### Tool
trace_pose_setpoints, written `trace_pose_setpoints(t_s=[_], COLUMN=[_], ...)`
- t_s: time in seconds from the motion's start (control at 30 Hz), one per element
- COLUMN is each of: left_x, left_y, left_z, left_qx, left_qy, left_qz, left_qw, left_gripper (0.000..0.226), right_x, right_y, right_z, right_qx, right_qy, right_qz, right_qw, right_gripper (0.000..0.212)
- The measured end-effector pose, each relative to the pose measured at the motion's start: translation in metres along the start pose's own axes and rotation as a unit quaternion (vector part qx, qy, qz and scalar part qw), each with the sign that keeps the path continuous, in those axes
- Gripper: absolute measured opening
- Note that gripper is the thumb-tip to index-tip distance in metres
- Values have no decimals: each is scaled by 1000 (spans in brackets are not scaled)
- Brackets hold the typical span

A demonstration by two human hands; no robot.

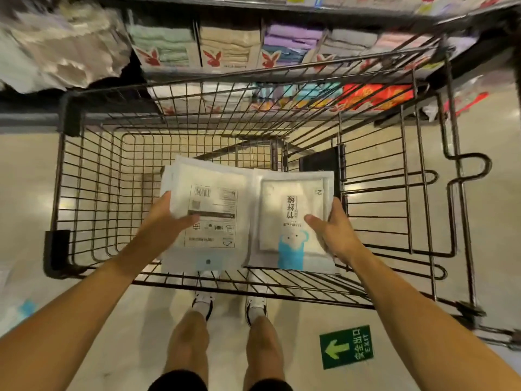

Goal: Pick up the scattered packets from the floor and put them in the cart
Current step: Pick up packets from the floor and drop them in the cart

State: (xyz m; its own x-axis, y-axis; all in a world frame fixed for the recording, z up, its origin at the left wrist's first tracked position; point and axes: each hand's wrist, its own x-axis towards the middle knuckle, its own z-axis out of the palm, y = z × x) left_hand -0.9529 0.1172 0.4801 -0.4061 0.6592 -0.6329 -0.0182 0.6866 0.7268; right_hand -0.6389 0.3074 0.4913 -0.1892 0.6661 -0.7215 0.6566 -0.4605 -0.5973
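Shop aisle with a pale beige floor [28, 193]; shelves [231, 43] of boxed, folded towels line its far side. My dark wire cart [93, 176] stands between me and them. Over the cart's near edge I hold two flat white packets side by side, touching: the left packet [214, 198] shows a barcode label, the right packet [293, 210] a blue bear. My left hand [166, 218] grips the left packet's outer edge, thumb on top; my right hand [335, 227] grips the right packet likewise. A green exit sticker [346, 347] marks the floor.
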Motion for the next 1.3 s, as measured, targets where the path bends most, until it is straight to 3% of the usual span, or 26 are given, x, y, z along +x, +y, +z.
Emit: trace_pose_setpoints(t_s=[0.2, 0.4, 0.5, 0.6, 0.73, 0.87, 0.97, 1.1, 1.3], left_x=[2, -3, -11, -26, -63, -129, -192, -297, -467], left_y=[-22, -2, 14, 49, 140, 248, 301, 322, 238], left_z=[-4, 3, 5, -8, -26, -46, -80, -134, -217], left_qx=[39, 126, 267, 399, 488, 550, 553, 538, 476], left_qy=[14, 48, 51, 48, 57, 157, 234, 325, 478], left_qz=[16, -48, -79, -49, 62, 158, 168, 108, -55], left_qw=[999, 990, 959, 914, 869, 805, 782, 770, 736], left_gripper=[55, 69, 56, 36, 47, 48, 55, 63, 68], right_x=[12, 7, -5, -24, -73, -134, -192, -274, -415], right_y=[13, 3, -10, -38, -117, -220, -302, -387, -424], right_z=[12, 12, 6, -11, -38, -64, -57, -3, 139], right_qx=[-105, -201, -261, -266, -306, -420, -479, -515, -477], right_qy=[17, 12, 9, 28, 40, 64, 115, 108, 21], right_qz=[31, 62, 66, 21, -116, -277, -412, -541, -703], right_qw=[994, 978, 963, 963, 944, 862, 767, 656, 527], right_gripper=[55, 65, 61, 48, 52, 59, 64, 69, 63])
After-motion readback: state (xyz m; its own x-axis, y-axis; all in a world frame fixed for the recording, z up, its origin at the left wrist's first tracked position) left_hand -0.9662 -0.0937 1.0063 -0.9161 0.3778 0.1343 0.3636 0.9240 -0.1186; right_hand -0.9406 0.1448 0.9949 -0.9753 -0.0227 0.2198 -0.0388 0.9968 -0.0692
